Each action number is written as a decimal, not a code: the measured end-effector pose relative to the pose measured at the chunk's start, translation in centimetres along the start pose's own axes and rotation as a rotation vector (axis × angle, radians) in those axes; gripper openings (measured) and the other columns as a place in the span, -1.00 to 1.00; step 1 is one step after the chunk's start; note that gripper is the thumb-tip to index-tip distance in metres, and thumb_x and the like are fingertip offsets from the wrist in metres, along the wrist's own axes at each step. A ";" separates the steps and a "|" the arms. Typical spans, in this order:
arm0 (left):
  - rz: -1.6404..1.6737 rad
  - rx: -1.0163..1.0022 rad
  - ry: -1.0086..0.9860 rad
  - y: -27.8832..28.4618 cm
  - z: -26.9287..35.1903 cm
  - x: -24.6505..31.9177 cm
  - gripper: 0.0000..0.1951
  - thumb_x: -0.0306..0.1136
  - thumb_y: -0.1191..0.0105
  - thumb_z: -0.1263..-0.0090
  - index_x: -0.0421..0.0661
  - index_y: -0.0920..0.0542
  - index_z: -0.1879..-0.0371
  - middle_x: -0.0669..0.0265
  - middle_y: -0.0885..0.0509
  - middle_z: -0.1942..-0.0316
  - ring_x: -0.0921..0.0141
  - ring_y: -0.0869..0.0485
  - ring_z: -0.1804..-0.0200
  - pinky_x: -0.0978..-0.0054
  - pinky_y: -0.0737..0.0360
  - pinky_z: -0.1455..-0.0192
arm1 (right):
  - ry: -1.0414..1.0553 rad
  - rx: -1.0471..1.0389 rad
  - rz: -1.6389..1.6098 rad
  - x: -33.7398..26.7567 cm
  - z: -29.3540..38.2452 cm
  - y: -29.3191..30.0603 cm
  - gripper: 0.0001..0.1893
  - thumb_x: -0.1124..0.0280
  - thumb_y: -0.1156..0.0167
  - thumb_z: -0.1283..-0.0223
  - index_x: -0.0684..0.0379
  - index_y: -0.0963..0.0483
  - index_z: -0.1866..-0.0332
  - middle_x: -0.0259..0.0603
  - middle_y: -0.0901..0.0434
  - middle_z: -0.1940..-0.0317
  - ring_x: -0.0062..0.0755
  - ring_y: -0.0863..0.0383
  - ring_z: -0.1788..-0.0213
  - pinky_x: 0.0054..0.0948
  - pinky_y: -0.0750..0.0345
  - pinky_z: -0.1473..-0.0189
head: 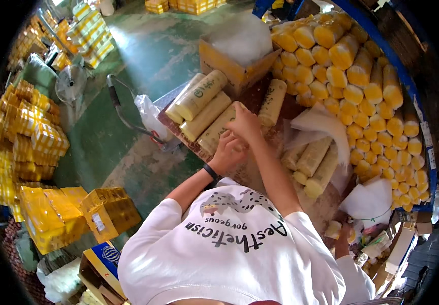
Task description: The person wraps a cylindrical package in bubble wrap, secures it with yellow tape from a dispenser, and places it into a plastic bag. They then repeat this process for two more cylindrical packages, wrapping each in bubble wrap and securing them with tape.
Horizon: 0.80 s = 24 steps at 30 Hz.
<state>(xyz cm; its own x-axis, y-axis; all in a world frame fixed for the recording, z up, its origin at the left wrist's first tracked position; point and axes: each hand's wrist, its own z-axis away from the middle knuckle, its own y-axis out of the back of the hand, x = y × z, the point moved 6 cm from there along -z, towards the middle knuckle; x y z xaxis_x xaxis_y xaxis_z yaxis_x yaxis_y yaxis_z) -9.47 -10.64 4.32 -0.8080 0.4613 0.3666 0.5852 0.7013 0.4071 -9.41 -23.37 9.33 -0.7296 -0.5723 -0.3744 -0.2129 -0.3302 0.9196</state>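
Observation:
Several pale yellow cylindrical packages in clear film lie on a dark red tabletop (191,146), some with handwriting. My left hand (231,151) wears a black wristband and has curled fingers close to my right hand, by the lower end of a wrapped roll (212,133). My right hand (244,122) lies over the right side of that roll, fingers bent. Whether either hand grips it cannot be told. Beside it, towards the far left, are another roll (206,116) and a marked roll (202,95). One more roll (272,102) lies right of my right hand.
An open cardboard box (219,63) of clear plastic bags stands behind the rolls. Plastic sheets (318,124) partly cover more rolls (312,160) at right. Stacked yellow-ended rolls (372,99) fill the right side. A co-worker's arm (343,242) reaches in at lower right. A curved metal handle (122,110) stands left.

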 end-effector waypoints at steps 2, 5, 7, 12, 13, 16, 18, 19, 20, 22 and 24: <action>-0.344 -0.037 -0.032 1.3 -1.5 2.5 -0.70 -0.36 -0.24 0.04 0.09 -0.50 0.29 0.30 -0.41 0.06 0.20 -0.32 -0.07 0.10 -0.26 -0.15 | -0.034 -0.194 0.087 0.5 -0.7 -0.6 -0.16 0.02 -0.38 0.26 0.16 -0.27 -0.22 -0.02 -0.44 -0.08 -0.04 -0.50 -0.05 -0.14 -0.51 0.02; -0.402 -0.001 -0.049 1.2 -1.1 2.5 -0.74 -0.35 -0.18 -0.01 0.11 -0.50 0.29 0.32 -0.44 0.03 0.24 -0.35 -0.08 0.13 -0.25 -0.14 | 0.032 -0.371 0.067 -0.1 -1.9 -0.2 -0.25 -0.06 -0.36 0.25 0.26 -0.44 -0.05 0.06 -0.42 -0.08 -0.03 -0.51 -0.04 -0.22 -0.50 0.01; -0.351 -0.079 -0.082 1.5 -2.3 3.1 -0.77 -0.35 -0.15 -0.03 0.11 -0.49 0.30 0.32 -0.45 0.00 0.27 -0.37 -0.10 0.15 -0.25 -0.15 | 0.026 -0.418 -0.020 1.6 -3.2 -0.5 -0.29 -0.09 -0.37 0.26 0.28 -0.49 0.04 0.07 -0.47 0.00 -0.06 -0.53 -0.01 -0.27 -0.50 0.04; -0.285 -0.248 -0.090 2.2 -3.7 3.7 -0.74 -0.39 -0.15 -0.13 0.10 -0.52 0.17 0.27 -0.47 -0.10 0.26 -0.40 -0.17 0.15 -0.25 -0.21 | 0.065 -0.574 -0.444 2.7 -2.1 -0.2 -0.36 -0.14 -0.38 0.27 0.27 -0.58 0.21 -0.01 -0.59 0.31 -0.22 -0.59 0.17 -0.39 -0.48 0.10; -0.263 -0.221 -0.079 2.4 -3.9 3.7 -0.75 -0.39 -0.15 -0.13 0.09 -0.52 0.19 0.26 -0.49 -0.08 0.25 -0.44 -0.14 0.15 -0.28 -0.20 | 0.092 -0.561 -0.543 2.6 -1.4 0.2 -0.48 -0.07 -0.35 0.17 0.24 -0.58 0.31 -0.14 -0.57 0.41 -0.37 -0.54 0.29 -0.46 -0.44 0.22; -0.258 -0.168 -0.127 2.3 -3.6 3.6 -0.82 -0.39 -0.14 -0.12 0.06 -0.50 0.30 0.28 -0.52 -0.03 0.28 -0.47 -0.10 0.20 -0.31 -0.20 | 0.097 -0.526 -0.582 2.6 -1.3 0.2 -0.62 0.06 -0.33 0.07 0.22 -0.57 0.40 -0.27 -0.55 0.49 -0.51 -0.51 0.38 -0.52 -0.41 0.31; -0.275 -0.151 -0.186 2.2 -3.5 3.8 -0.87 -0.38 -0.13 -0.11 0.03 -0.48 0.38 0.31 -0.53 0.00 0.33 -0.47 -0.09 0.24 -0.31 -0.21 | 0.074 -0.509 -0.531 2.9 -1.4 -0.3 -0.66 0.13 -0.34 0.06 0.23 -0.57 0.39 -0.27 -0.56 0.47 -0.49 -0.51 0.36 -0.52 -0.41 0.29; -0.239 -0.147 -0.164 2.3 -3.7 3.8 -0.87 -0.39 -0.13 -0.12 0.02 -0.48 0.38 0.31 -0.54 0.00 0.32 -0.47 -0.09 0.24 -0.33 -0.20 | 0.110 -0.453 -0.582 2.7 -1.6 -0.2 -0.70 0.21 -0.34 0.06 0.24 -0.55 0.37 -0.27 -0.56 0.46 -0.48 -0.52 0.34 -0.51 -0.42 0.28; -0.202 -0.144 -0.141 2.3 -3.8 3.7 -0.87 -0.40 -0.13 -0.12 0.00 -0.48 0.39 0.30 -0.54 0.01 0.31 -0.47 -0.09 0.23 -0.34 -0.19 | 0.146 -0.397 -0.633 2.6 -1.8 -0.1 -0.74 0.29 -0.35 0.06 0.25 -0.54 0.35 -0.26 -0.57 0.45 -0.47 -0.52 0.31 -0.50 -0.43 0.27; -0.215 -0.136 -0.156 2.1 -3.8 3.5 -0.86 -0.39 -0.14 -0.11 -0.01 -0.48 0.37 0.29 -0.55 0.01 0.30 -0.47 -0.09 0.23 -0.36 -0.18 | 0.082 -0.399 -0.650 3.2 -2.4 -0.7 -0.75 0.33 -0.34 0.07 0.25 -0.53 0.33 -0.25 -0.57 0.42 -0.45 -0.53 0.29 -0.49 -0.44 0.24; -0.227 -0.124 -0.176 2.0 -3.6 3.4 -0.84 -0.38 -0.15 -0.10 -0.02 -0.48 0.36 0.28 -0.55 0.02 0.29 -0.47 -0.08 0.23 -0.37 -0.17 | 0.019 -0.396 -0.664 4.2 -3.0 -1.4 -0.76 0.38 -0.34 0.08 0.25 -0.52 0.31 -0.25 -0.58 0.39 -0.44 -0.53 0.27 -0.48 -0.45 0.22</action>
<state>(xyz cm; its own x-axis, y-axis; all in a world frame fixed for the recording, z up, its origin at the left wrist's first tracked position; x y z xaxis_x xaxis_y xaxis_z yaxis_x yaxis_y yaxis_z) -10.86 -9.61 9.38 -0.9121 0.3953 0.1086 0.3839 0.7306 0.5647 -10.25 -27.54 6.16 -0.5185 -0.1723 -0.8376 -0.3507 -0.8505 0.3920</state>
